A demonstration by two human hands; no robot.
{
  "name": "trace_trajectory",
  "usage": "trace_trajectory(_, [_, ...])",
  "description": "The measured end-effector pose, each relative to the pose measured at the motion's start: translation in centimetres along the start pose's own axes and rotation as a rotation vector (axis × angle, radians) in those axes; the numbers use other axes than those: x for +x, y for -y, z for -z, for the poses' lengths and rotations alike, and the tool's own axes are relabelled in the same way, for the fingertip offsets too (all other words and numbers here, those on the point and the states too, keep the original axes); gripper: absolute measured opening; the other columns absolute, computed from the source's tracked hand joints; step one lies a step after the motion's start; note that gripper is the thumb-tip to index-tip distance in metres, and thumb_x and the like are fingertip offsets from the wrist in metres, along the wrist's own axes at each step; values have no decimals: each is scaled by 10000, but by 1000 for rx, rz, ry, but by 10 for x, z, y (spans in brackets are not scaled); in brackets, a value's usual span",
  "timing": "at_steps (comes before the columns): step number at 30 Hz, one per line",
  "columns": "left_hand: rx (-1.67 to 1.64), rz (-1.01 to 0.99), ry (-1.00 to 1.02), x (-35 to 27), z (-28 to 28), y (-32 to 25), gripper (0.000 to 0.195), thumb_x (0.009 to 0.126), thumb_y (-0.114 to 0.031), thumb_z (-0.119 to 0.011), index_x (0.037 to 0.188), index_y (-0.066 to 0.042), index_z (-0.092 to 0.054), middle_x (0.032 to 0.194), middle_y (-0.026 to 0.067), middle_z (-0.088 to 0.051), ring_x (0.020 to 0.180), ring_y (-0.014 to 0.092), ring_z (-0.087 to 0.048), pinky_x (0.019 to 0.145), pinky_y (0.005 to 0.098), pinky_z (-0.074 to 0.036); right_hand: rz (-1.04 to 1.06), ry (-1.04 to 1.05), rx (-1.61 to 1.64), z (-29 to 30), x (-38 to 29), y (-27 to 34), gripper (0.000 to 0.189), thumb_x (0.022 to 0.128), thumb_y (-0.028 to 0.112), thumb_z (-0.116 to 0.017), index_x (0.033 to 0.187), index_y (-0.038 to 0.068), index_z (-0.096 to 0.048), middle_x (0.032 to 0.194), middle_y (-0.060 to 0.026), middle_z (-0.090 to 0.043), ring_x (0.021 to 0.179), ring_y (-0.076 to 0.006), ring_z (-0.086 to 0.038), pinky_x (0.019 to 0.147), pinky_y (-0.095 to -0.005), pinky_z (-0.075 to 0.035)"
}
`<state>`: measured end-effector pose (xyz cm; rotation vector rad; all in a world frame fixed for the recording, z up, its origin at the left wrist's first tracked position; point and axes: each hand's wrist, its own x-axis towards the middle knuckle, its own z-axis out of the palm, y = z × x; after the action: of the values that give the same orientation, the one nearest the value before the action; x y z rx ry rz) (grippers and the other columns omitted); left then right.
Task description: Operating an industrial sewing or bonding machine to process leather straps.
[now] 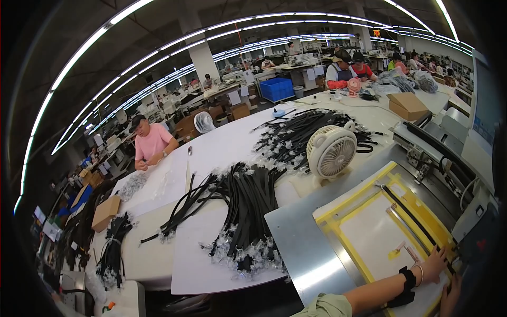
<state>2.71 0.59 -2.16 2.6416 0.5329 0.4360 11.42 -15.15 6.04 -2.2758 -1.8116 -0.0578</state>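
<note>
A black webbing strap [410, 220] lies lengthwise on a flat sewing template [368, 226] edged with yellow tape. My left hand [432, 264] holds the strap near its lower end, fingertips over it. A black band and a bracelet circle that wrist. Just below, my right hand [451, 294] is close to the strap's lower end, partly lost in the dark rim; its grip is hidden. A metal clip [382, 186] sits at the strap's far end. Beside the strap, a narrow metal bar [404, 224] is fixed to the template.
The sewing machine [439, 146] stands beyond the template. A white fan [332, 152] is left of it. Black straps with plastic-wrapped ends form piles [253, 206] on the white table [222, 144]. A person in pink [152, 140] works across it. Cardboard boxes [408, 106] are farther off.
</note>
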Motion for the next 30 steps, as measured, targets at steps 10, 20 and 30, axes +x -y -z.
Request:
trace_trajectory(10, [34,-34,-8,-2,2,-3,760,580,-472,-697,1177,-39,-514,1314,223,-353,1277,375,-229,1018,557,-155,116,-17,33,-24,10,-27,380,881,229,-500,1163,-26,-499,1176,-218,-495,1085,-356,-466,915,-371,-388])
trace_trajectory(20, [82,11,106,-16,38,-12,716,648,-409,-684,1231,-58,-465,1351,234,-297,1295,368,-213,1003,547,-212,-27,-39,298,-19,12,-2,460,707,73,-640,1122,-67,-499,1196,-186,-457,1062,-353,-487,875,-367,-414])
trace_trajectory(30, [163,-12,55,-17,36,-15,668,665,-411,-672,1214,-82,-479,1340,257,-305,1273,379,-261,977,552,-241,22,-92,232,-21,6,-8,471,707,109,-652,1133,-23,-502,1201,-162,-461,1028,-351,-508,852,-379,-437])
